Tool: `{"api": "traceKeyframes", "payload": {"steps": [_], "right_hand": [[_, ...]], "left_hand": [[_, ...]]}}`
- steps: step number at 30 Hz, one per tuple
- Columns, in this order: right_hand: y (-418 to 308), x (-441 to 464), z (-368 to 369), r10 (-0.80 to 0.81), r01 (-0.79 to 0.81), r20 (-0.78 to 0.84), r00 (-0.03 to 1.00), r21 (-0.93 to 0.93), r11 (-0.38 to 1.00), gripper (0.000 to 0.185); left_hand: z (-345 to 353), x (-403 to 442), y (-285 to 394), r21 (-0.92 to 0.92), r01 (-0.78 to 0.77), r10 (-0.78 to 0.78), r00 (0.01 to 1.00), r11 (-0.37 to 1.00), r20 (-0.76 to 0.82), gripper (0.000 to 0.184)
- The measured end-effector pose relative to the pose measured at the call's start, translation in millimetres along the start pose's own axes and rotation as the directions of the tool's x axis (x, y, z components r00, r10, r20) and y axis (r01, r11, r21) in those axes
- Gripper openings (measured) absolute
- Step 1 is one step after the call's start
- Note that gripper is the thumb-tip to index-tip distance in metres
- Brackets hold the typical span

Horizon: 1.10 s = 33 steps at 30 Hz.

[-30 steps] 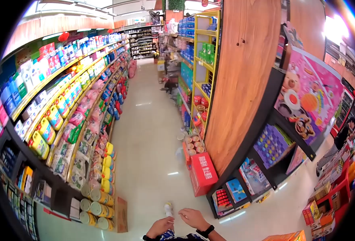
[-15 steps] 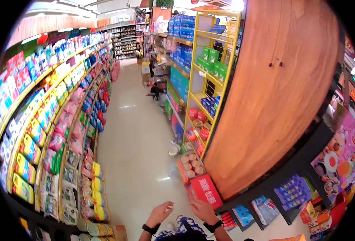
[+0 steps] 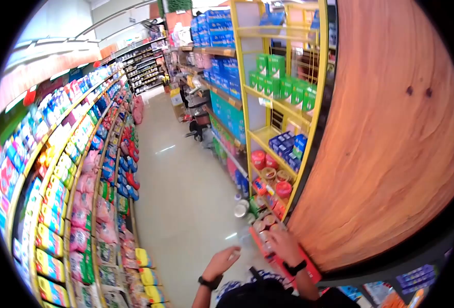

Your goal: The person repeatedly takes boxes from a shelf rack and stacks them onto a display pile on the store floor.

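Note:
Over the aisle floor, my left hand [image 3: 223,262] hangs in the air with loosely bent fingers and nothing in it. A dark band circles its wrist. My right hand [image 3: 285,247] is over the open red carton [image 3: 309,264], fingers stretched toward round-lidded tubs [image 3: 269,220] standing in it. Whether the fingertips touch a tub I cannot tell. Part of the carton is hidden by this hand and forearm. Beside the carton, a few white-topped containers [image 3: 241,209] stand on the floor.
A yellow rack [image 3: 243,87] holds green boxes [image 3: 273,77] and blue boxes [image 3: 288,146]. At right rises a wooden panel [image 3: 386,154]. Long curved shelves at left carry detergent bottles and yellow packs [image 3: 51,262]. The tiled aisle [image 3: 170,190] runs ahead between them.
The view has turned and come closer to the yellow rack. My right hand has moved forward and right over the carton. My left hand stays in the air, slightly farther right in view.

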State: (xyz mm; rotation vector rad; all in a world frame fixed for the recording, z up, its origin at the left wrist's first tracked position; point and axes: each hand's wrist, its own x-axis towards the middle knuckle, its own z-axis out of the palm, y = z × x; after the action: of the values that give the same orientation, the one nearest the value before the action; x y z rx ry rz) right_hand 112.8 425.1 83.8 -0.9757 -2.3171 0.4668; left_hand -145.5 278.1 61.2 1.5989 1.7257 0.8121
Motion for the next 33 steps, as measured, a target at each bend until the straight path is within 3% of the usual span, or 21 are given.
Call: {"api": "traceKeyframes", "payload": {"steps": [1, 4, 7, 9, 13, 17, 19, 21, 24, 27, 33], "right_hand": [[15.8, 23.1, 12.9, 0.039, -0.037, -0.039, 0.998, 0.062, 0.997, 0.013], [16.7, 77.4, 8.2, 0.049, -0.043, -0.088, 0.995, 0.066, 0.997, 0.013], [21.9, 124.5, -15.7, 0.051, -0.060, -0.203, 0.978, -0.039, 0.997, 0.014], [34.8, 152.1, -24.8, 0.007, -0.083, -0.348, 0.938, -0.206, 0.975, 0.013], [46.5, 201.3, -57.8, 0.113, -0.245, -0.500, 0.859, -0.207, 0.947, 0.014], [17.5, 250.6, -94.8, 0.057, -0.288, -0.589, 0.806, -0.307, 0.907, 0.017], [9.9, 279.9, -111.0, 0.021, -0.326, -0.625, 0.781, -0.378, 0.867, 0.024], [4.8, 310.7, -126.6, 0.000, -0.371, -0.666, 0.746, -0.416, 0.830, 0.030], [7.6, 347.2, -142.7, -0.016, -0.451, -0.707, 0.707, -0.469, 0.759, 0.038], [6.8, 377.2, -157.8, -0.089, -0.508, -0.754, 0.651, -0.520, 0.687, 0.040], [43.4, 405.6, -178.9, -0.014, -0.642, -0.783, 0.622, -0.520, 0.564, 0.060]], "left_hand": [[-19.0, 31.2, 12.3, -0.076, -0.024, 0.023, 1.000, 0.997, -0.010, 0.034], [-50.1, 96.9, 29.6, -0.017, -0.027, 0.026, 0.999, 0.999, -0.037, 0.035], [-77.2, 169.8, 43.8, -0.041, -0.171, 0.175, 0.976, 0.984, 0.128, 0.036], [-96.9, 225.3, 52.7, 0.014, -0.357, 0.339, 0.898, 0.934, 0.279, 0.038], [-122.8, 335.5, 90.5, 0.062, -0.601, 0.546, 0.760, 0.797, 0.352, 0.042], [-141.7, 415.6, 140.6, -0.085, -0.808, 0.777, 0.523, 0.582, 0.350, 0.040], [-158.2, 444.8, 173.6, -0.237, -0.773, 0.771, 0.451, 0.589, 0.449, 0.035], [-169.1, 470.1, 207.8, -0.212, -0.889, 0.881, 0.319, 0.406, 0.348, 0.032], [-170.5, 509.1, 247.7, -0.232, -0.941, 0.963, 0.213, 0.247, 0.164, 0.033], [-171.0, 533.9, 279.8, -0.110, -0.983, 0.988, 0.151, 0.146, -0.039, 0.036], [-125.1, 578.8, 295.6, 0.137, -0.982, 0.988, 0.115, 0.129, -0.107, 0.046]]}}
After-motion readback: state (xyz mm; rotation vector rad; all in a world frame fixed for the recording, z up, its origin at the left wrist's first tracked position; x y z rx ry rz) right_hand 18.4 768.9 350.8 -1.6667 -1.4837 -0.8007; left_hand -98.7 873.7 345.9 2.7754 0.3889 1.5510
